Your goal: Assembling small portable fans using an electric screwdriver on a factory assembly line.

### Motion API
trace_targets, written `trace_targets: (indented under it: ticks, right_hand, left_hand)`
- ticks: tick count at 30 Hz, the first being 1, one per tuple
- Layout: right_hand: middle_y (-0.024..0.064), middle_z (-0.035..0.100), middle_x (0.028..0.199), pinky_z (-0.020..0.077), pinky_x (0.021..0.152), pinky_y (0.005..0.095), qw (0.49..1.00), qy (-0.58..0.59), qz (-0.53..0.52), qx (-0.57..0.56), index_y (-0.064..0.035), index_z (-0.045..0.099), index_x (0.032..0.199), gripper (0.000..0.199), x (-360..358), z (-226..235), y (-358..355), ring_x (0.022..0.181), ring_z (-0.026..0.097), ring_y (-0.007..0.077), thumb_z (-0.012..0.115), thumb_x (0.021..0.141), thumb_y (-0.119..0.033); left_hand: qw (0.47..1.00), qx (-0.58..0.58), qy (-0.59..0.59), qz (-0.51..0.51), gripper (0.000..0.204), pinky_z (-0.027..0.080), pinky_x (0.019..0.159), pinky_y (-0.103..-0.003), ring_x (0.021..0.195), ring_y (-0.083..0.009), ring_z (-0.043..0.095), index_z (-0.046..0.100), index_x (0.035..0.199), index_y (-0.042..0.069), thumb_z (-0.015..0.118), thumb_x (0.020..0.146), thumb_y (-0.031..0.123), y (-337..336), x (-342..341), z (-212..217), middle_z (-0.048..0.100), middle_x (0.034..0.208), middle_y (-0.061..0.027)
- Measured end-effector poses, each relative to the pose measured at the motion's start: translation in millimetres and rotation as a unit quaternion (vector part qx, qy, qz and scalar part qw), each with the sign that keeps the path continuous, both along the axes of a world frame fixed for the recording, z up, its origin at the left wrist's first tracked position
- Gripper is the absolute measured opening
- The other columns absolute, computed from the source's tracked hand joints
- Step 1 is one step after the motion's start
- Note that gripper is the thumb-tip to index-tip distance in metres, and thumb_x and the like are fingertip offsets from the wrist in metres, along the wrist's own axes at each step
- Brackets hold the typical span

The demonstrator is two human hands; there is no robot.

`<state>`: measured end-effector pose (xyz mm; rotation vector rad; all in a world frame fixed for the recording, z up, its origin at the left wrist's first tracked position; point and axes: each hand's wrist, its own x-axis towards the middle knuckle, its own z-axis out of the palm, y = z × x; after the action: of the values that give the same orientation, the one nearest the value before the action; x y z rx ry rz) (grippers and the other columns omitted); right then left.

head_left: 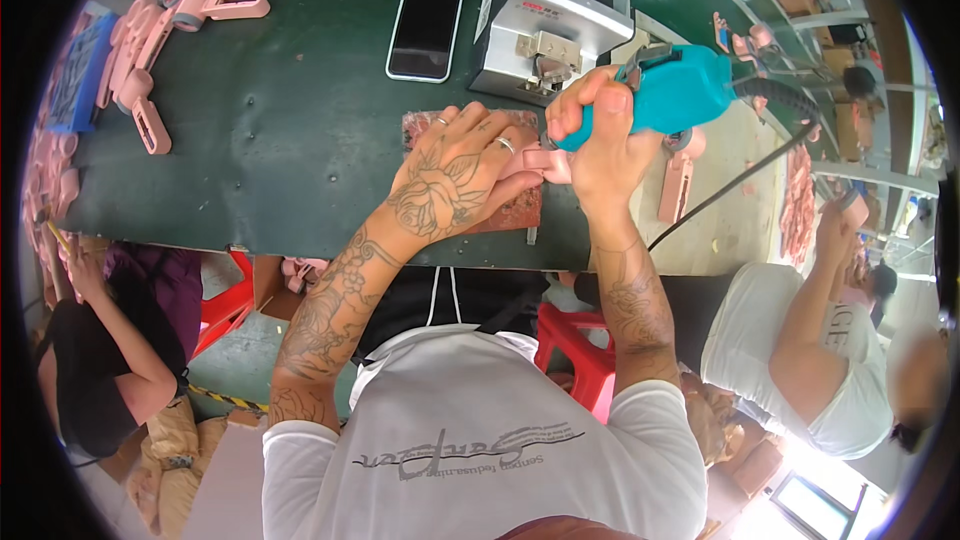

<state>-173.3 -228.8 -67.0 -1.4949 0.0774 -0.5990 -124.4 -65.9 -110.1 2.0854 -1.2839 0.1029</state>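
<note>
My left hand (pixel 450 178), with rings on it, lies over a reddish speckled pad (pixel 521 212) on the green bench top. Its fingers and thumb close round a small pink plastic part (pixel 549 164), and they hide much of it. My right hand (pixel 612 145) is wrapped round a teal power tool (pixel 680 92) with a dark cable running off its right end. The tool's front end is just above the pink part, beside my left fingers. From here I cannot make out whether its tip touches the part.
A phone (pixel 425 32) and a grey metal machine (pixel 550 25) are behind the pad. Pink jointed parts (pixel 150 50) lie at the left by a blue tray (pixel 82 75); another pink part (pixel 677 183) lies to the right. Co-workers sit at both sides; a red stool (pixel 580 355) stands below.
</note>
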Motion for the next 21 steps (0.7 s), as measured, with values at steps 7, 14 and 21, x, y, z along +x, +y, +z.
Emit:
trace_targets:
  ticks: [7,14,21]
  right_hand:
    - [0.0065,0.051,0.071,0.0456,0.061,0.0354,0.996,-0.045,-0.073,-0.019,0.0016,0.057,0.114,0.063,-5.0,28.8,-5.5,0.064,0.051,0.0187,0.057,0.1,-0.06]
    - [0.0055,0.05,0.07,0.0419,0.058,0.0338,0.994,-0.061,-0.088,-0.033,-0.0029,0.053,0.117,0.079,-41.5,43.6,-7.2,0.061,0.049,0.0182,0.046,0.093,-0.078]
    - [0.0037,0.048,0.065,0.0413,0.055,0.0329,0.99,-0.074,-0.122,-0.022,-0.0027,0.053,0.117,0.08,-71.2,35.7,-14.3,0.057,0.048,0.0174,0.044,0.093,-0.079]
  left_hand:
    - [0.998,-0.048,-0.028,-0.009,0.036,0.05,0.088,-0.044,0.103,-0.0303,0.06,0.07,0.112,0.006,0.076,0.086,0.029,-1.8,-3.9,-1.9,0.066,0.111,-0.0093]
    - [0.999,-0.032,-0.018,0.015,0.036,0.053,0.074,-0.039,0.09,-0.0252,0.065,0.068,0.113,0.011,0.081,0.08,0.021,5.8,-40.6,3.6,0.066,0.099,-0.0041]
    - [1.0,-0.021,-0.021,0.006,0.037,0.053,0.068,-0.038,0.084,-0.0249,0.065,0.069,0.115,0.01,0.081,0.081,0.019,0.5,-44.6,11.8,0.066,0.096,-0.0044]
